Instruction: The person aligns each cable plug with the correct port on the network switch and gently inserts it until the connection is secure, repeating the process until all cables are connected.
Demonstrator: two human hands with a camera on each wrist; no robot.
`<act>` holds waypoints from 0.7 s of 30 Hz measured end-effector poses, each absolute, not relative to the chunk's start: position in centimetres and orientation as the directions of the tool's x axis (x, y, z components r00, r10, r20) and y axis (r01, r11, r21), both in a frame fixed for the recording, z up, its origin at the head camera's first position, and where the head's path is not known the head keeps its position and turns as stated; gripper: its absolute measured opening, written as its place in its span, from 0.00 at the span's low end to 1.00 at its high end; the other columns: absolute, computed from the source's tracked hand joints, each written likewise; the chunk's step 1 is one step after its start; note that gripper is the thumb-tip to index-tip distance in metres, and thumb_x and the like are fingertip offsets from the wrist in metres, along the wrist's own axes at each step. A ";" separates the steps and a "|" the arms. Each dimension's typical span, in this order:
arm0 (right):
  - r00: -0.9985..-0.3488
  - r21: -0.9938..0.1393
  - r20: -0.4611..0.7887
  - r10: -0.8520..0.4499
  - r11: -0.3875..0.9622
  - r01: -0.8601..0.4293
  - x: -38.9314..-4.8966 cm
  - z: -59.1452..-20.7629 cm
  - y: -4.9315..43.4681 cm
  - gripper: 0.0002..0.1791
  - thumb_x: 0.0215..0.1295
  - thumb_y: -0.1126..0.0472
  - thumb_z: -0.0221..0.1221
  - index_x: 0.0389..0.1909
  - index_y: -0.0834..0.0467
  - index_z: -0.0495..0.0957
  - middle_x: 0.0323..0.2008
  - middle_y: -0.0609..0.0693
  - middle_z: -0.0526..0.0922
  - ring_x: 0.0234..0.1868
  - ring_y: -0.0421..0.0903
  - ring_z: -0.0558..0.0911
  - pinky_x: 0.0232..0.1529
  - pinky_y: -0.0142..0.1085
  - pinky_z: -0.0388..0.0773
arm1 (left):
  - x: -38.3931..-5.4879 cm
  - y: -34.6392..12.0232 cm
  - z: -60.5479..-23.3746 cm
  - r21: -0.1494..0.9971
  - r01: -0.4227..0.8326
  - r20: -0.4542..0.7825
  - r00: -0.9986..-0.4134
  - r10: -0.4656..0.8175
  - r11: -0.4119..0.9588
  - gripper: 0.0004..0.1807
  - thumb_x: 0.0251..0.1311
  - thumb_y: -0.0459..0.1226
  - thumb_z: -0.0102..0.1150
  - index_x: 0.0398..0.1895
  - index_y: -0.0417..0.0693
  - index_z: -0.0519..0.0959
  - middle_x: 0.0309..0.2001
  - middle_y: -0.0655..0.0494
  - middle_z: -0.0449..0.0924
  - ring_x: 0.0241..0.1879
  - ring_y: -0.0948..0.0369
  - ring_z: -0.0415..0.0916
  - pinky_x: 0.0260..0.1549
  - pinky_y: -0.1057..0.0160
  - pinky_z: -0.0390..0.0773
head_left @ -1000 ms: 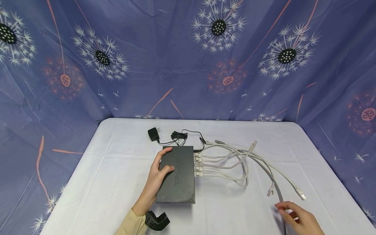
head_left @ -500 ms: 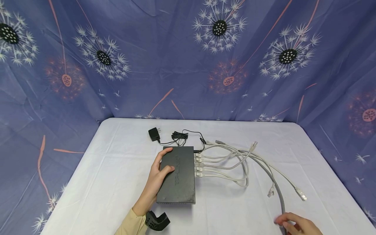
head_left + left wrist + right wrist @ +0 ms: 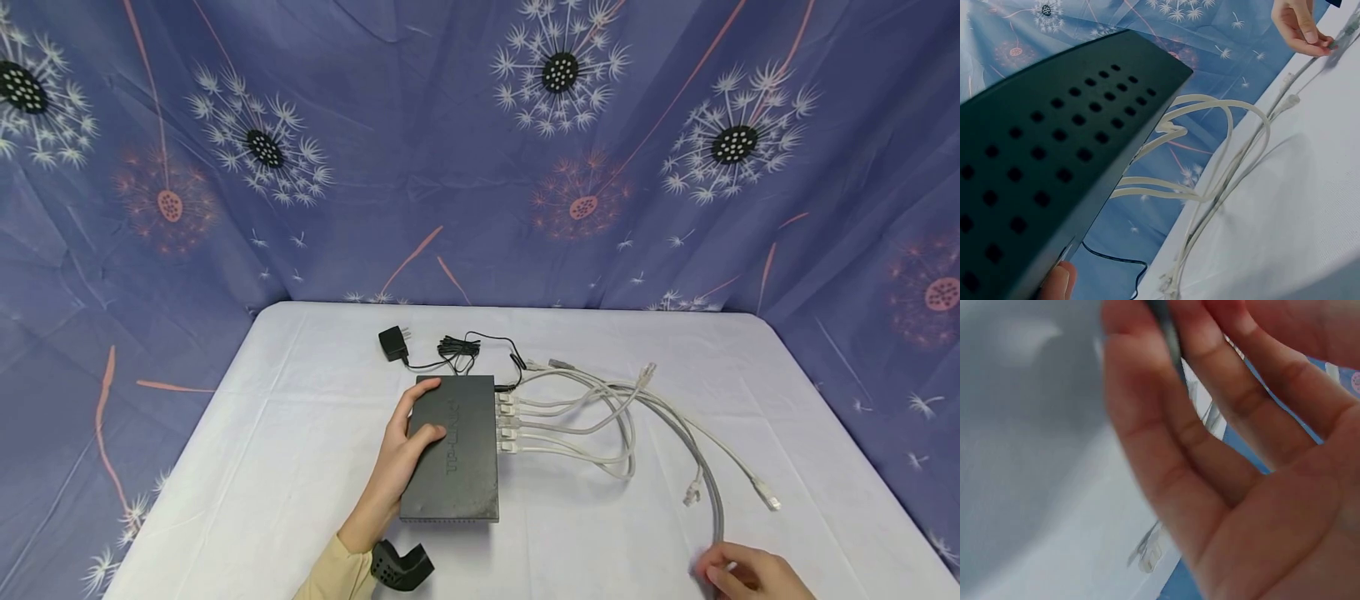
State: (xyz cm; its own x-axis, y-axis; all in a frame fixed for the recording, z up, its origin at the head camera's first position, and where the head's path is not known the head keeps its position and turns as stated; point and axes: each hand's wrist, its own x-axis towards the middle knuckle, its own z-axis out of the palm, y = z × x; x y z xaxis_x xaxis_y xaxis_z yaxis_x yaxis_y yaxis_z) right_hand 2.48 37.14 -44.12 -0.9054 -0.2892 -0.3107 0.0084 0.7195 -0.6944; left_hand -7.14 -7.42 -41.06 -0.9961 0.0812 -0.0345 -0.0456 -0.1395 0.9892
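Observation:
My left hand grips the left edge of a dark network switch, its thumb and a finger on the lettered top. In the left wrist view a side with rows of square holes shows, and one fingertip lies at its edge. Several pale Ethernet cables run from plugs on the switch's right side. Near the front right, my right hand pinches a thicker grey cable between thumb and fingertips. The right wrist view shows the dark cable between curled fingers; its near end is hidden in the head view.
A black power adapter and its bundled cord lie behind the switch. Loose cable plugs rest on the white tabletop at right. A black curved piece sits at the left wrist. Patterned blue cloth hangs behind.
My right hand has moved down along the grey cable toward the front edge, then slightly left, bending the cable's near part leftward. The left hand and the switch have barely moved.

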 end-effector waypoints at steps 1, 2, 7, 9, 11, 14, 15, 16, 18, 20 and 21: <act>-0.914 -0.699 -0.292 -0.282 0.715 0.003 2.4 -44.0 36.9 0.06 0.66 0.65 0.55 0.33 0.63 0.80 0.27 0.39 0.79 0.25 0.32 0.76 0.26 0.31 0.73 | -7.2 -7.4 -41.1 0.989 -0.045 -0.034 -0.996 0.080 -0.140 0.33 0.56 0.28 0.52 0.66 0.59 0.67 0.59 0.46 0.67 0.48 0.52 0.68 0.42 0.56 0.70; -0.926 -0.707 -0.254 -0.280 0.707 -0.020 2.4 -43.9 36.7 0.05 0.66 0.66 0.56 0.34 0.62 0.80 0.28 0.40 0.79 0.26 0.32 0.76 0.26 0.30 0.74 | -7.2 -7.4 -41.1 0.989 -0.045 -0.034 -0.996 0.079 -0.139 0.33 0.56 0.28 0.52 0.66 0.59 0.67 0.59 0.47 0.67 0.48 0.52 0.68 0.42 0.56 0.70; -0.957 -0.753 0.049 -0.287 0.618 -0.224 2.3 -43.7 35.6 0.09 0.59 0.76 0.57 0.35 0.60 0.80 0.31 0.42 0.80 0.29 0.34 0.78 0.28 0.27 0.74 | -7.2 -7.4 -41.2 0.989 -0.040 -0.029 -0.997 0.075 -0.144 0.33 0.55 0.27 0.52 0.66 0.59 0.67 0.60 0.48 0.66 0.51 0.52 0.67 0.45 0.56 0.69; -0.949 -0.754 0.154 -0.274 0.588 -0.293 2.1 -43.5 35.1 0.13 0.56 0.79 0.59 0.36 0.59 0.80 0.32 0.43 0.80 0.31 0.36 0.78 0.30 0.25 0.73 | -7.2 -7.4 -41.2 0.989 -0.035 -0.025 -0.997 0.074 -0.142 0.33 0.55 0.27 0.52 0.66 0.58 0.67 0.61 0.48 0.66 0.52 0.52 0.67 0.45 0.56 0.68; -0.931 -0.735 0.244 -0.271 0.575 -0.360 1.9 -43.1 34.5 0.16 0.53 0.81 0.60 0.36 0.59 0.80 0.34 0.44 0.80 0.32 0.37 0.79 0.34 0.23 0.73 | -7.2 -7.4 -41.2 0.990 -0.034 -0.024 -0.997 0.073 -0.140 0.33 0.55 0.27 0.52 0.66 0.58 0.67 0.61 0.48 0.66 0.52 0.52 0.67 0.45 0.55 0.69; -0.904 -0.697 0.339 -0.260 0.577 -0.427 1.4 -42.5 33.7 0.21 0.47 0.84 0.62 0.36 0.57 0.81 0.35 0.44 0.80 0.35 0.35 0.79 0.36 0.21 0.73 | -7.2 -7.4 -41.2 0.990 -0.038 -0.028 -0.997 0.070 -0.136 0.33 0.55 0.27 0.52 0.66 0.58 0.67 0.61 0.47 0.65 0.51 0.52 0.67 0.44 0.56 0.69; -0.895 -0.686 0.364 -0.259 0.575 -0.445 1.2 -42.3 33.5 0.23 0.46 0.85 0.62 0.37 0.56 0.81 0.35 0.43 0.80 0.36 0.34 0.79 0.36 0.20 0.73 | -7.2 -7.4 -41.2 0.990 -0.039 -0.029 -0.997 0.070 -0.135 0.33 0.55 0.28 0.52 0.66 0.58 0.67 0.61 0.47 0.65 0.51 0.52 0.67 0.44 0.56 0.69; -0.885 -0.681 0.385 -0.260 0.568 -0.463 1.1 -42.2 33.4 0.24 0.44 0.85 0.62 0.37 0.56 0.81 0.36 0.44 0.80 0.37 0.34 0.79 0.37 0.20 0.73 | -7.2 -7.4 -41.3 0.990 -0.040 -0.030 -0.997 0.069 -0.135 0.33 0.55 0.28 0.52 0.66 0.58 0.67 0.61 0.47 0.65 0.51 0.52 0.67 0.44 0.56 0.69; -0.870 -0.677 0.419 -0.260 0.548 -0.491 0.8 -41.8 33.0 0.27 0.42 0.87 0.62 0.38 0.56 0.81 0.36 0.46 0.80 0.39 0.33 0.78 0.37 0.20 0.73 | -7.2 -7.4 -41.2 0.990 -0.040 -0.030 -0.997 0.070 -0.135 0.33 0.55 0.28 0.52 0.66 0.58 0.67 0.61 0.47 0.65 0.51 0.52 0.67 0.43 0.56 0.69; -0.858 -0.671 0.440 -0.266 0.537 -0.511 0.5 -41.4 32.7 0.28 0.41 0.88 0.61 0.39 0.56 0.81 0.37 0.47 0.80 0.39 0.33 0.78 0.38 0.21 0.73 | -7.2 -7.4 -41.3 0.990 -0.038 -0.029 -0.997 0.070 -0.134 0.33 0.55 0.28 0.52 0.66 0.58 0.67 0.61 0.47 0.65 0.51 0.52 0.67 0.43 0.56 0.70; -0.851 -0.666 0.448 -0.274 0.533 -0.522 0.3 -41.1 32.6 0.29 0.40 0.88 0.61 0.40 0.57 0.81 0.37 0.47 0.80 0.40 0.33 0.78 0.39 0.21 0.73 | -7.2 -7.4 -41.3 0.990 -0.039 -0.030 -0.997 0.070 -0.135 0.33 0.55 0.28 0.52 0.66 0.58 0.67 0.60 0.47 0.66 0.50 0.52 0.67 0.43 0.56 0.70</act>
